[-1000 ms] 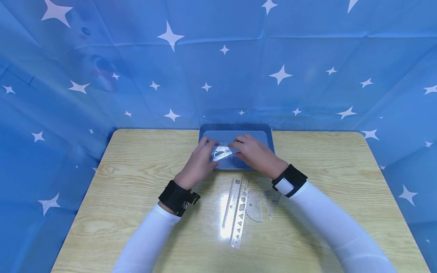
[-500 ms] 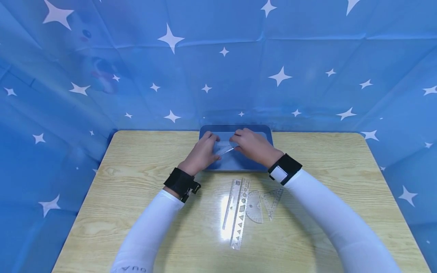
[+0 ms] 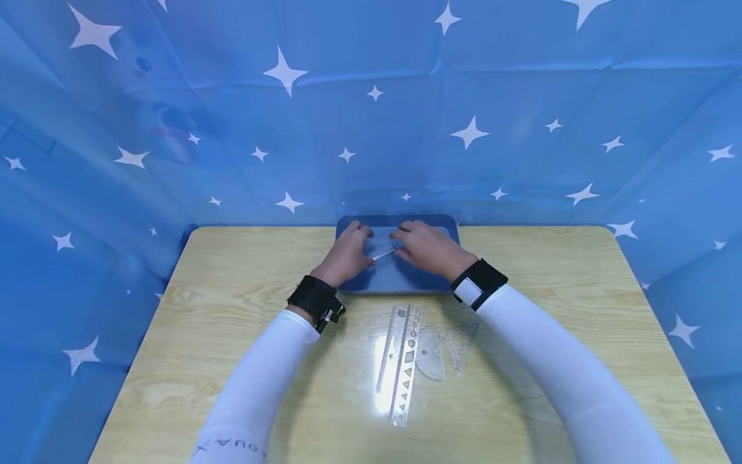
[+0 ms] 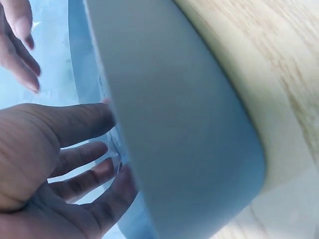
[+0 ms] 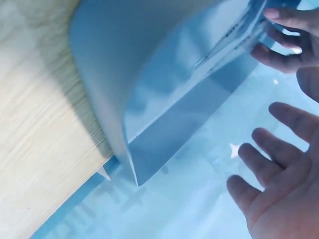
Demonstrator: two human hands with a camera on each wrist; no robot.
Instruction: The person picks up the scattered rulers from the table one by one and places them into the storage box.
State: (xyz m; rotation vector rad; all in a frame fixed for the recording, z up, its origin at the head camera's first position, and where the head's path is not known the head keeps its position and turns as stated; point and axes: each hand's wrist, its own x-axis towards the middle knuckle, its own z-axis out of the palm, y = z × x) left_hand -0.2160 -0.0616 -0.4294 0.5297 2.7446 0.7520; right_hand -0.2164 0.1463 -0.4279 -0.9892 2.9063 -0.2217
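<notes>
A clear plastic set square [image 3: 384, 252] is low in the blue tray [image 3: 400, 281] at the back of the table. My left hand [image 3: 345, 256] reaches over the tray's left side. In the left wrist view, its thumb and fingers [image 4: 84, 177] curl around the edge of the clear piece, inside the tray wall [image 4: 169, 109]. On the tray's right side is my right hand [image 3: 431, 248]. Its fingers [image 5: 261, 162] are loosely spread with nothing between them in the right wrist view. The set square's thin edge [image 5: 222, 47] shows there, beside the left fingertips.
Nearer the person lie two clear rulers, a plain one [image 3: 391, 348] and one with cut-out shapes [image 3: 408, 367]. Right of them are a protractor [image 3: 429, 354] and another set square [image 3: 460, 345]. A blue star-printed cloth [image 3: 371, 148] hangs right behind the tray.
The set square has gone from tilted up between both hands to lower in the tray. Both hands moved slightly forward with it, and the right fingers have come off it.
</notes>
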